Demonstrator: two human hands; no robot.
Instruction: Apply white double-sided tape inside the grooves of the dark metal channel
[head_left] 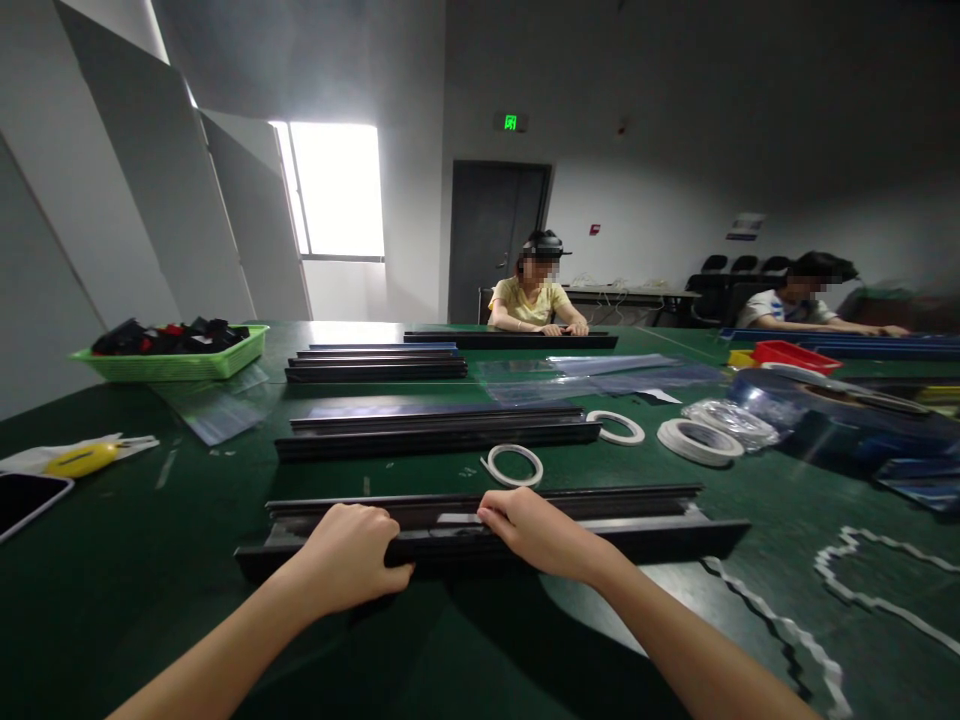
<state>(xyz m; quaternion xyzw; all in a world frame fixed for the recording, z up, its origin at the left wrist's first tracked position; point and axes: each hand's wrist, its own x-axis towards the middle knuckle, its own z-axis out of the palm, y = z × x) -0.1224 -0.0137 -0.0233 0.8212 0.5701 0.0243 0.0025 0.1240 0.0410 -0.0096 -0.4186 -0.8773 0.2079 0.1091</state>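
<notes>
Left hand (349, 555): curled around the near wall of a long, rigid black channel (637, 543) laid crosswise on the dark-green surface (150, 610); most fingers hidden.
Right hand (536, 532): fingers bunched at a flat, pale strip (457, 519) inside the channel; whether it is pinched or pressed cannot be told.
Behind: a smooth white tape ring (517, 483), glossy stacked profiles (442, 440).
Right: a crinkled white ribbon (787, 628), cut off below.
Left: a phone (26, 500), partly out of frame.

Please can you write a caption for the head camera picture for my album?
Two hands on a long black rail, a white ring behind it on the green table.
</notes>
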